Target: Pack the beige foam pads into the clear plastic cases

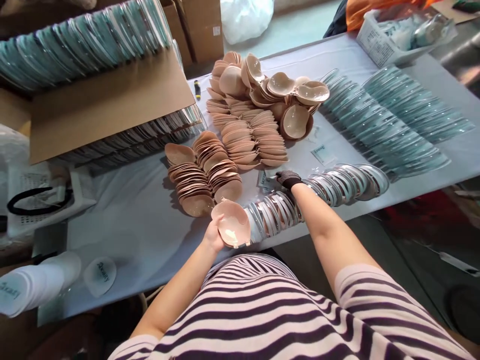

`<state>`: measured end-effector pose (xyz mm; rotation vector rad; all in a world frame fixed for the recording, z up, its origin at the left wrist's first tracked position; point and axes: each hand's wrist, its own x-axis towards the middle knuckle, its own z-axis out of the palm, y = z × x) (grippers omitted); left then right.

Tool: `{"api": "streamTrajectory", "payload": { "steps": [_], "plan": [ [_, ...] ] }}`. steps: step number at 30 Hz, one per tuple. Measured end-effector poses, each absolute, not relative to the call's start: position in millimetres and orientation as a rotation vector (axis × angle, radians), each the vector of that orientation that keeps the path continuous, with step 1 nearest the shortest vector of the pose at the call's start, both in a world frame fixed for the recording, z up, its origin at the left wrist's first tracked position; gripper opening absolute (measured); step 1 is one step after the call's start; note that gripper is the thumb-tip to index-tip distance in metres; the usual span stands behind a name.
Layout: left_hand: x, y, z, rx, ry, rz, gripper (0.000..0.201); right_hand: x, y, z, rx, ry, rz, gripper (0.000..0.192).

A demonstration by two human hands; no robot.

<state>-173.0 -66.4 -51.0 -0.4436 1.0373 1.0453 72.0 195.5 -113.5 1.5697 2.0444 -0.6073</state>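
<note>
My left hand point(213, 235) holds a shiny beige adhesive bra cup point(233, 222) by its left edge, thumb on its inner face. Small clips show at the cup's rim. My right hand point(288, 179), in a dark glove, reaches over the table with its fingers bent together at a small clear printed film point(264, 180). Under my right wrist runs a row of clear plastic shells point(275, 212) with pale pieces between them. Just beyond my left hand stand nested stacks of beige bra cups point(204, 175).
More bra cups point(270, 95) are heaped farther back. Rows of clear shells point(382, 122) lie at the right, near a white basket point(378, 42). A cardboard box point(112, 105) packed with shells stands at the left. Round printed white pieces point(100, 276) lie near the front left edge.
</note>
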Motion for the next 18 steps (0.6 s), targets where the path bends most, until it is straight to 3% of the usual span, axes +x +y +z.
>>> {"api": "streamTrajectory", "payload": {
  "steps": [6, 9, 12, 14, 16, 18],
  "plan": [
    [-175.2, -66.1, -59.2, -0.454, 1.049, 1.041, 0.04, 76.9, 196.3, -74.5, 1.828, 2.122, -0.567, 0.048],
    [-173.0, -56.2, -59.9, -0.433, 1.078, 1.091, 0.04, 71.9, 183.5, -35.4, 2.1, 2.324, -0.759, 0.047],
    [-170.4, -43.5, -57.6, -0.367, 1.09, 1.138, 0.037, 63.8, 157.3, 12.3, 1.774, 2.553, -1.297, 0.048],
    [-167.1, -36.3, -55.9, -0.305, 1.047, 1.129, 0.035, 54.0, 134.6, 42.0, 1.42, 2.601, -1.447, 0.048],
    [-160.8, -31.9, -54.9, -0.258, 1.039, 1.158, 0.034, 38.3, 110.3, 64.4, 1.354, 2.636, -1.22, 0.041],
    [-150.9, -30.4, -54.8, -0.219, 1.074, 1.249, 0.035, 15.8, 86.6, 76.1, 1.534, 2.64, -0.801, 0.034]
  ]
}}
